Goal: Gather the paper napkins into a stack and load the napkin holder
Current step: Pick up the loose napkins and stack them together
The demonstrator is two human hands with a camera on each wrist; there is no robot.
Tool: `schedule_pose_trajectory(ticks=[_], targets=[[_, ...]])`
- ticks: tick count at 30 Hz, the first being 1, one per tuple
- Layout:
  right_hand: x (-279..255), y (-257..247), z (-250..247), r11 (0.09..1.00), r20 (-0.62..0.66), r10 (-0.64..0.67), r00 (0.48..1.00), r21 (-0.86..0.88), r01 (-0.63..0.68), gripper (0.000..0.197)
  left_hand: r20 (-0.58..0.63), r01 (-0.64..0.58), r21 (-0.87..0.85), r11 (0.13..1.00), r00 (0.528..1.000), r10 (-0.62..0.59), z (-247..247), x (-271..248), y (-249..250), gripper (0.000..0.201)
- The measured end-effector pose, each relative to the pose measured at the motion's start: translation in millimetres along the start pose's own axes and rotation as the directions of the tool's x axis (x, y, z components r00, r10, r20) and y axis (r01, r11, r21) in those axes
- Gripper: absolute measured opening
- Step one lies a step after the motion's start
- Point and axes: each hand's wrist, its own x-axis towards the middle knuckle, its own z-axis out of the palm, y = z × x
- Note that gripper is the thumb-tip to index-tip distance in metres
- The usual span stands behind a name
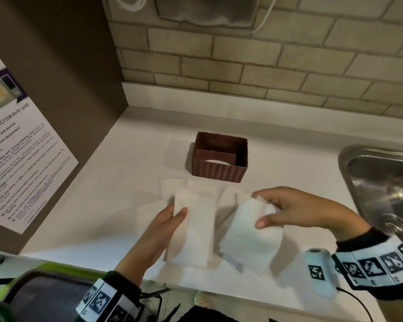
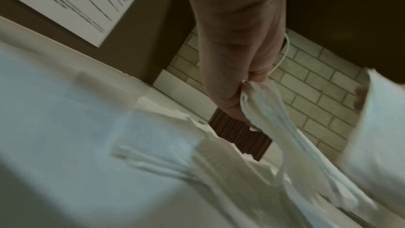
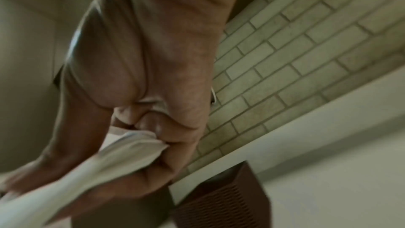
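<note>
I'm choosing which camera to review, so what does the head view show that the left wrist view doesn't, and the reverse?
Only the head view shows the sink, the empty inside of the napkin holder and the right hand gripping its own napkins. Only the left wrist view shows the layered edges of the left hand's napkins. Both show the left hand holding napkins, loose napkins on the counter, the holder and the brick wall.
</note>
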Motion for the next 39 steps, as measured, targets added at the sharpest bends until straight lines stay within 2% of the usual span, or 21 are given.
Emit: schedule_pose_trajectory(ticks=[2,4,6,9,12,14,16,18,20,22,23,24,27,30,33,34,36,37,39], targets=[[9.6,-13.8,9.9,0.991,-0.018,-0.040,0.999,0.130,0.042,0.031,0.054,-0.008,0.028,1.000,0.999,0.006,11.1,1.2,7.2,0.030],[25.7,-18.7,21.6,0.987,-0.011,-0.052,0.999,0.150,0.053,0.024,0.137,-0.034,0.082,0.996,0.990,0.022,22.4,2.2,14.8,0.034],[41.3,-16.9,30.7,0.990,-0.012,-0.049,0.999,0.135,0.050,0.019,0.173,-0.025,0.094,0.995,0.985,0.008,29.0,2.7,21.4,0.032],[56.2,-12.0,36.2,0.998,-0.145,-0.019,0.989,0.062,0.029,0.024,0.180,0.024,0.017,1.000,0.983,-0.026,29.1,3.1,24.5,0.033],[66.7,-12.3,44.5,0.999,-0.264,-0.024,0.964,-0.040,0.014,0.028,0.155,0.095,-0.055,0.994,0.984,-0.085,26.5,-1.3,26.0,0.051],[71.4,-15.7,51.9,0.994,-0.284,-0.045,0.958,-0.109,0.014,0.029,0.142,0.056,0.015,0.998,0.988,-0.058,26.1,-2.8,23.4,0.058],[71.9,-12.9,53.6,0.991,-0.324,-0.021,0.946,-0.131,-0.023,0.029,0.131,-0.051,0.126,0.991,0.991,0.034,21.8,-6.3,19.5,0.048],[66.8,1.2,48.3,0.985,-0.443,0.068,0.894,-0.111,-0.129,0.032,0.053,-0.080,0.130,0.988,0.996,0.073,9.1,-7.8,15.0,0.039],[59.5,27.5,42.7,0.922,-0.564,0.209,0.799,-0.158,-0.353,0.049,-0.083,-0.052,0.040,0.998,0.995,0.055,-10.5,-10.3,12.6,0.034],[54.8,54.5,49.8,0.739,-0.575,0.388,0.721,-0.274,-0.616,0.075,-0.173,-0.046,-0.040,0.998,0.984,0.039,-30.7,-13.7,10.8,0.033],[54.8,64.9,57.4,0.651,-0.559,0.454,0.694,-0.324,-0.687,0.085,-0.196,-0.050,-0.058,0.997,0.980,0.038,-39.2,-15.8,9.1,0.033],[56.0,73.0,64.9,0.604,-0.553,0.486,0.677,-0.347,-0.718,0.092,-0.213,-0.053,-0.070,0.996,0.976,0.037,-45.7,-16.9,7.5,0.033],[59.4,83.6,74.3,0.607,-0.578,0.479,0.660,-0.324,-0.725,0.097,-0.245,-0.049,-0.098,0.994,0.969,0.023,-55.2,-18.7,1.9,0.029],[61.4,82.2,72.6,0.636,-0.547,0.476,0.688,-0.327,-0.699,0.082,-0.239,-0.027,-0.117,0.993,0.971,-0.002,-55.4,-19.5,-2.0,0.030],[57.9,79.6,72.8,0.836,-0.507,0.394,0.767,-0.150,-0.528,0.036,-0.222,-0.018,-0.116,0.993,0.975,-0.008,-53.2,-20.6,-6.2,0.028],[53.0,78.3,69.6,0.890,-0.476,0.366,0.800,-0.072,-0.450,0.028,-0.220,-0.017,-0.112,0.994,0.975,-0.008,-52.9,-20.6,-7.6,0.028],[36.9,70.2,53.7,0.939,-0.385,0.327,0.863,0.032,-0.342,0.032,-0.225,-0.015,-0.109,0.994,0.974,-0.010,-53.4,-20.9,-9.0,0.027],[28.3,65.0,41.6,0.946,-0.341,0.313,0.886,0.024,-0.324,0.035,-0.229,-0.015,-0.112,0.994,0.973,-0.011,-54.4,-20.9,-9.3,0.027],[16.4,55.3,15.4,0.930,-0.303,0.302,0.904,-0.117,-0.350,0.034,-0.233,-0.010,-0.110,0.994,0.972,-0.016,-56.1,-20.6,-10.2,0.029]])
